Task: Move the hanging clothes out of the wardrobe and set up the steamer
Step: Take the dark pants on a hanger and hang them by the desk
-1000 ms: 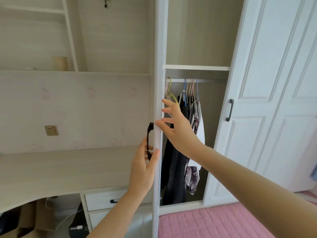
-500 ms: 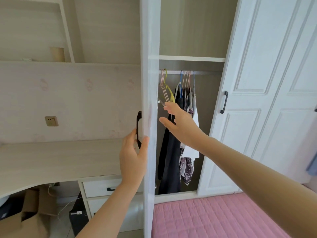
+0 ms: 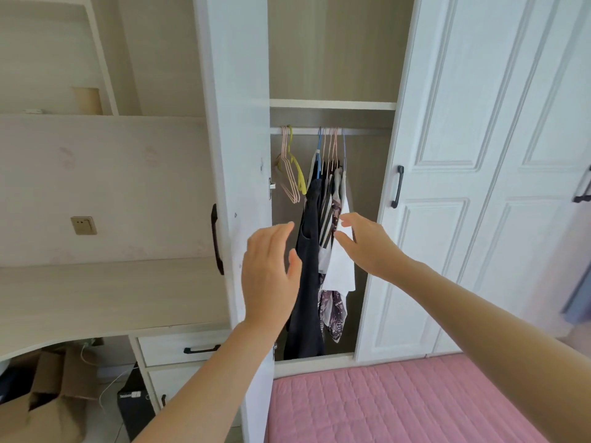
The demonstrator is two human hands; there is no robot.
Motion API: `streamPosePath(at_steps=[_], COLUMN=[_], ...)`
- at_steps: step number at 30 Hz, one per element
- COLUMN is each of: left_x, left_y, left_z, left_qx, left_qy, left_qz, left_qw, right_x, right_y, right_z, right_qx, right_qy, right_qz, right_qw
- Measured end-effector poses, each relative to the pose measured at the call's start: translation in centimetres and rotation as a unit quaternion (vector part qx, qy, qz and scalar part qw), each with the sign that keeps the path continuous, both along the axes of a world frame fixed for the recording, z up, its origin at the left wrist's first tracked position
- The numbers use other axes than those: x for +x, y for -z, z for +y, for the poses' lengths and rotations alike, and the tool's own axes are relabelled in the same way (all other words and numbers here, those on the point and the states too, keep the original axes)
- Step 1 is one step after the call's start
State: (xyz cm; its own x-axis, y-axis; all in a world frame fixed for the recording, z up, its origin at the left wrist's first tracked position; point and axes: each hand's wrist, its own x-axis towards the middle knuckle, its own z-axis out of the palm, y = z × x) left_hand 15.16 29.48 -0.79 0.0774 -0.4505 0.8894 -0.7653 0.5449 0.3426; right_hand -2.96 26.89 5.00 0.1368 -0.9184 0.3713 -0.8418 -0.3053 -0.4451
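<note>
The wardrobe's left door (image 3: 238,155) stands swung open, showing a rail (image 3: 358,131) with several hanging clothes (image 3: 310,251): a long dark garment, a striped one, a white one (image 3: 340,273) and a patterned one. Empty pink and yellow hangers (image 3: 291,167) hang at the rail's left end. My left hand (image 3: 271,273) hovers open in front of the door edge and the dark garment, holding nothing. My right hand (image 3: 367,244) reaches in with fingers spread, its fingertips at the white garment. No steamer is in view.
A pink quilted bed (image 3: 399,404) lies right below the wardrobe opening. The closed right door (image 3: 431,219) has a black handle. On the left are a desk top (image 3: 96,292), drawers (image 3: 179,350), cardboard boxes (image 3: 48,394) and a black computer case underneath.
The left door has swung wide open. My left hand let go of the door edge and moved right, in front of the clothes. My right hand dropped from the hangers to the white garment.
</note>
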Motion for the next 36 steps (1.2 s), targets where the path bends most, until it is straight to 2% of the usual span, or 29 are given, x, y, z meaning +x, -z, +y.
streamPosePath(at_steps=[9, 19, 24, 30, 32, 36], left_x=[-3.8, -7.7, -9.4, -10.3, -10.4, -10.4], left_y=[-0.7, -2.1, -1.7, -0.9, -0.8, -0.9], left_z=[-11.3, -26.9, -32.7, -36.8, -37.7, -39.5], left_qx=[0.161, 0.252, 0.267, 0.257, 0.249, 0.241], left_qy=[-0.025, 0.018, 0.017, 0.013, 0.005, -0.004], left_qz=[-0.066, -0.04, -0.031, -0.039, -0.036, -0.028], left_qw=[0.984, 0.967, 0.963, 0.966, 0.968, 0.97], right_x=[-2.6, -2.8, -2.2, -1.3, -1.2, -1.4], right_y=[-0.3, -0.8, -0.2, 0.3, 0.6, 1.5], right_z=[-6.5, -22.8, -30.4, -37.3, -38.7, -40.1], right_qx=[0.008, -0.006, -0.012, -0.017, -0.029, -0.05], right_qy=[0.024, 0.019, 0.017, 0.032, 0.035, 0.03], right_qz=[0.016, 0.01, 0.02, -0.057, -0.043, 0.047], right_qw=[1.0, 1.0, 1.0, 0.998, 0.998, 0.997])
